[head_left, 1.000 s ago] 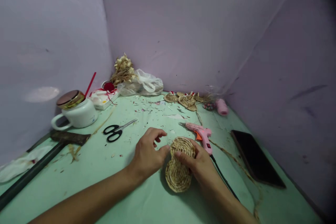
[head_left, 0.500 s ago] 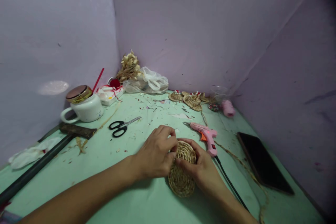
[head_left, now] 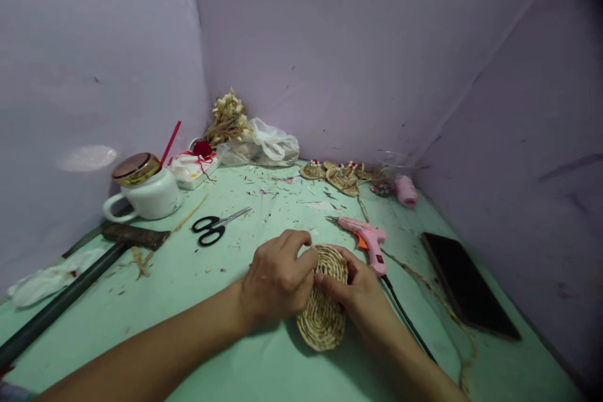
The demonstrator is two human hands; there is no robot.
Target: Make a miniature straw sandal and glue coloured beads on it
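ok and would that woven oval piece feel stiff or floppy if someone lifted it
The woven piece is probably fairly stiff, since its rows are packed tight and it shows no clear sag in the right hand. It is likely light for its size, as it looks made of thin plant-fibre cord. Its ridged surface suggests it would not slip easily.
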